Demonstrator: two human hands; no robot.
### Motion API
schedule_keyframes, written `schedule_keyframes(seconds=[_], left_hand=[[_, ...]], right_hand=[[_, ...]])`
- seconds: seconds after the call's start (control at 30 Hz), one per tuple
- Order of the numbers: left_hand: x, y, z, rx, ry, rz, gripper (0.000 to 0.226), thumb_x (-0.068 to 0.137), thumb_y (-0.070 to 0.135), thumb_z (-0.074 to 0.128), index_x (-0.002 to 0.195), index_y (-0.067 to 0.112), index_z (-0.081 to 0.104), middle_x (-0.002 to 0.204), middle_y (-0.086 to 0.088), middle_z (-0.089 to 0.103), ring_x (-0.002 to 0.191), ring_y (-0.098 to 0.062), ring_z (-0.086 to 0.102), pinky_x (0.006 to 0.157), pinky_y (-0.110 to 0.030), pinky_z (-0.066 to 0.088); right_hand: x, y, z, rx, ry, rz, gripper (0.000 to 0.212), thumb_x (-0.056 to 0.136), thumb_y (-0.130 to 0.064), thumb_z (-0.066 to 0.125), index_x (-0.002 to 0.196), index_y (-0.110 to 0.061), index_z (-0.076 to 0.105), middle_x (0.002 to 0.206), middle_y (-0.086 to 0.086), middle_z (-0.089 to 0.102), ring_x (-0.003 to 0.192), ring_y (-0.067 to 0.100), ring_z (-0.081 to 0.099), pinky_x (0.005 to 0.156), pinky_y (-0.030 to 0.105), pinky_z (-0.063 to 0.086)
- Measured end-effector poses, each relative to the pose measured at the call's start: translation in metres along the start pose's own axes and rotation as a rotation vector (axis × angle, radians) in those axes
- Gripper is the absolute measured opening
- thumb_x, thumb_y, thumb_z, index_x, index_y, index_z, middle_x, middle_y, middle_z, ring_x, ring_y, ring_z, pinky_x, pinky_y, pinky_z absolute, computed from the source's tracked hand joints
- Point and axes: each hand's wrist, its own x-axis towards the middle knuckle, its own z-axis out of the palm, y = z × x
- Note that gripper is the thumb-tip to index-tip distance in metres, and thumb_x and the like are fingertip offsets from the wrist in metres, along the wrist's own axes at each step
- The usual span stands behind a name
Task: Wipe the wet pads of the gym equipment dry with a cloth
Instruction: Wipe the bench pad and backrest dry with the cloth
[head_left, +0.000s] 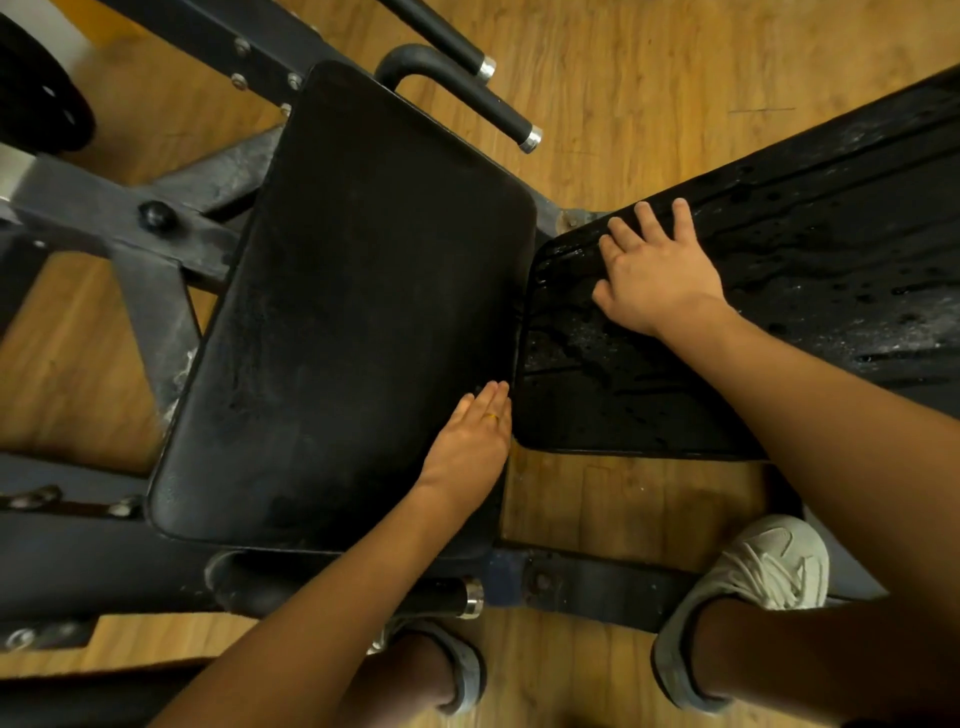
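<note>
Fingers (644, 223) of right hand (657, 275): spread, laid flat, palm down, on near end of back pad (810, 270). Nothing gripped; no cloth showing under or beside palm. Left hand (470, 441): fingers straight and together, resting flat on right edge of seat pad (353, 291), close to gap between pads. Likewise holding nothing; ring on one finger.

Pad condition: back pad beaded with droplets and streaks, heaviest near right hand and toward far right. Seat pad matte, no droplets evident, probably dry or nearly so. Cloth not in view anywhere; location cannot be told.

Step in hand, as judged: checking or bracing pads prior to wiping back pad.

Recommended method:
- Fetch cloth before proceeding; bare palm only smears water.
- Brace seat pad edge with left hand to steady body.
- Wipe back pad in long overlapping strokes, high end down toward hinge gap.
- Finish at seams and pad edge near frame (130, 228), where water collects.
- Refold cloth to dry face once soaked.
- Avoid dripping onto wooden floor (623, 499) beside shoes (758, 566).
</note>
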Motion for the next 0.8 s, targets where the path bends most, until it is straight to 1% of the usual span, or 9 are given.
schedule_keyframes(seconds=[0.17,0.3,0.37,0.47,0.53,0.6,0.8], left_hand=[[-0.029,0.018,0.003,0.042,-0.066,0.007,0.064,0.106,0.006,0.032,0.156,-0.005,-0.006,0.166,-0.025,-0.010,0.155,-0.037,-0.006,0.126,-0.047,0.008],[-0.053,0.015,0.002,0.092,-0.106,0.105,0.062,0.107,0.007,0.027,0.156,-0.004,-0.009,0.166,-0.022,-0.014,0.155,-0.035,-0.008,0.127,-0.046,0.007],[-0.061,0.009,-0.001,0.089,-0.109,0.160,0.060,0.107,0.007,0.023,0.157,-0.001,-0.008,0.167,-0.019,-0.014,0.155,-0.032,-0.009,0.126,-0.044,0.006],[-0.073,-0.004,-0.006,0.049,-0.155,0.207,0.062,0.106,0.003,0.025,0.159,0.003,-0.007,0.167,-0.014,-0.017,0.155,-0.028,-0.014,0.126,-0.042,0.002],[-0.084,-0.016,-0.011,0.015,-0.171,0.195,0.063,0.105,0.001,0.026,0.160,0.004,-0.005,0.167,-0.012,-0.018,0.155,-0.026,-0.015,0.127,-0.041,0.002],[-0.097,-0.029,-0.018,-0.024,-0.150,0.163,0.063,0.105,0.000,0.026,0.160,0.006,-0.004,0.168,-0.010,-0.017,0.155,-0.025,-0.015,0.127,-0.041,0.002],[-0.132,-0.088,-0.036,-0.093,-0.044,-0.019,0.066,0.104,-0.001,0.027,0.160,0.011,-0.006,0.167,-0.006,-0.020,0.154,-0.022,-0.018,0.126,-0.037,-0.002]], right_hand=[[-0.001,-0.001,-0.002,0.005,-0.016,0.005,0.067,0.103,-0.050,0.027,0.159,-0.013,0.026,0.168,0.008,0.019,0.155,0.034,0.006,0.122,0.062,0.000],[-0.002,-0.001,-0.004,0.007,-0.031,0.004,0.068,0.103,-0.050,0.027,0.159,-0.012,0.026,0.168,0.008,0.018,0.155,0.034,0.006,0.122,0.062,0.001],[-0.002,-0.001,-0.005,0.006,-0.041,0.002,0.068,0.103,-0.050,0.029,0.158,-0.012,0.027,0.167,0.008,0.019,0.155,0.034,0.007,0.122,0.063,0.001],[-0.001,-0.001,-0.005,0.013,-0.040,-0.001,0.067,0.102,-0.050,0.030,0.157,-0.013,0.030,0.167,0.008,0.021,0.155,0.034,0.008,0.122,0.062,0.001],[-0.001,-0.001,-0.004,0.015,-0.036,0.002,0.066,0.102,-0.050,0.030,0.157,-0.013,0.030,0.167,0.007,0.022,0.155,0.034,0.008,0.122,0.062,0.001],[-0.001,-0.002,-0.004,0.006,-0.036,0.014,0.066,0.102,-0.050,0.031,0.157,-0.014,0.031,0.167,0.007,0.022,0.155,0.034,0.008,0.122,0.062,0.001],[-0.002,-0.004,-0.006,0.005,-0.047,0.039,0.065,0.102,-0.050,0.032,0.157,-0.015,0.031,0.167,0.006,0.022,0.155,0.032,0.008,0.123,0.061,0.001]])
